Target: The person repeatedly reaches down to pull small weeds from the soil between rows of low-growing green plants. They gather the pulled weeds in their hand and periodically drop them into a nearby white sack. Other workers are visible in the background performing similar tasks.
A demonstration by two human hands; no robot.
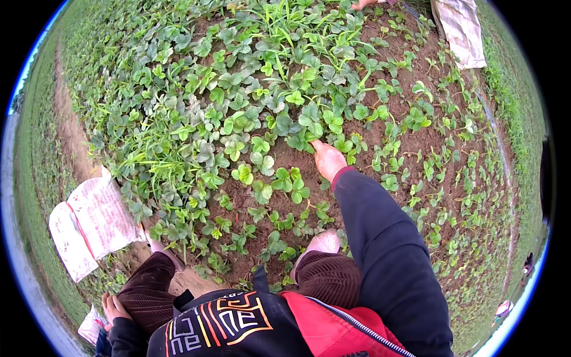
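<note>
My right hand (pixel 329 159) reaches down to a low strawberry plant (pixel 299 139) in the middle of the bed. Leaves cover its fingertips, so whether they grip a stem is hidden. Bare brown soil (pixel 292 156) shows just beside the fingers. At the lower left, my left hand (pixel 115 307) rests against my leg in brown corduroy trousers (pixel 149 285), with nothing seen in it. Between my feet grow several smaller strawberry plants (pixel 292 185).
A white woven sack (pixel 105 214) bearing writing lies left of the bed; another pale sack (pixel 461 38) lies at the upper right. Another person's hand (pixel 363 4) shows at the top edge. Tall grass (pixel 283 38) grows among the plants. A narrow pale strip (pixel 499 138) runs along the right side.
</note>
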